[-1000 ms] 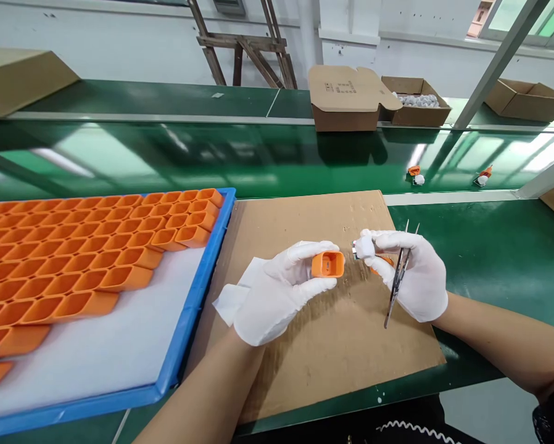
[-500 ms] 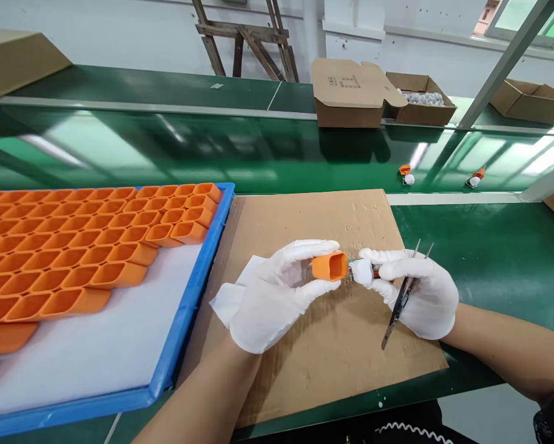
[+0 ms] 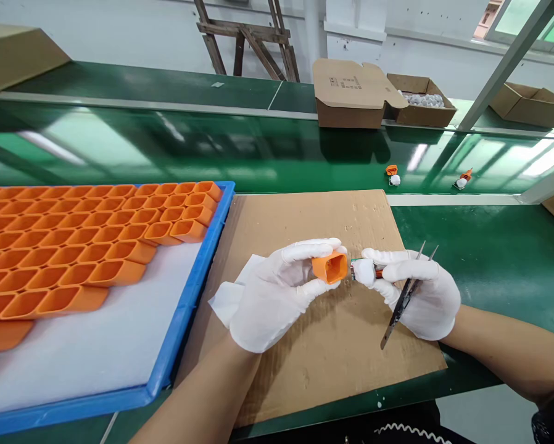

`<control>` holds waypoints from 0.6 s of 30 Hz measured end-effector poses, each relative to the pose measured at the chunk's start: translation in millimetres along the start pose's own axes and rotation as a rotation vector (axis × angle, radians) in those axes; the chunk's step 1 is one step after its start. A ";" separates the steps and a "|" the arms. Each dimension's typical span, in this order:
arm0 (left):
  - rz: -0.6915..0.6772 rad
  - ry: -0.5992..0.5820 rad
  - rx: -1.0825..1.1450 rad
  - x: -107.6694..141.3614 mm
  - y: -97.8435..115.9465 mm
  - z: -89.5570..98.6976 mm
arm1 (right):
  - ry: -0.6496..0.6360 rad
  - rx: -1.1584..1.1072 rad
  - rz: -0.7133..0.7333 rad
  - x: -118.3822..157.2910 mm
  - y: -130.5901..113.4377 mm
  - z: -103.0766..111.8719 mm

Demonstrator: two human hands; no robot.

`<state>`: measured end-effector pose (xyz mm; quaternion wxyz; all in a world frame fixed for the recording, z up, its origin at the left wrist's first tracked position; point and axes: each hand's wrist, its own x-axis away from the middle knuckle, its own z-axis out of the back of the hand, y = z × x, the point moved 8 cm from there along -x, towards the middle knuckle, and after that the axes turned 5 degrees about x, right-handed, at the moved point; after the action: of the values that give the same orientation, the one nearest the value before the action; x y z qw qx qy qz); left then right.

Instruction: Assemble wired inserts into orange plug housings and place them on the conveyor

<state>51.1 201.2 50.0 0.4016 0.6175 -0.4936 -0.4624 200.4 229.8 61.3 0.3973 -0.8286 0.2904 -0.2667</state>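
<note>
Over the cardboard sheet [image 3: 323, 370], my gloved left hand [image 3: 277, 296] grips an orange shell [image 3: 330, 267] between thumb and fingers, its square opening facing me and to the right. Just right of the shell, my gloved right hand [image 3: 416, 290] pinches a small part with a white pad [image 3: 364, 272] and a bit of green and orange. A narrow gap separates pad and shell. Metal tweezers [image 3: 403, 302] also lie in my right hand, tips pointing up. A white sheet [image 3: 226, 300] shows behind my left wrist.
At the left, a blue tray [image 3: 166, 351] holds rows of orange shells [image 3: 73, 246]. Beyond the cardboard, two small orange-and-white parts [image 3: 394, 180] [image 3: 463, 179] sit on the green belt. Cardboard boxes [image 3: 351, 114] stand on the back ledge, and a slanted metal post rises at the right.
The two small orange-and-white parts on the green belt have shifted left. The orange shell has turned slightly in my left hand; both hands are almost where they were.
</note>
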 end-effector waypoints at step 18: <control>0.004 -0.056 -0.194 -2.5 0.7 -6.1 | 0.057 0.152 0.003 -0.7 7.4 6.8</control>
<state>56.6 203.8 52.6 0.4465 0.5614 -0.4587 -0.5245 202.5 229.8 51.4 0.4510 -0.7877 0.2816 -0.3112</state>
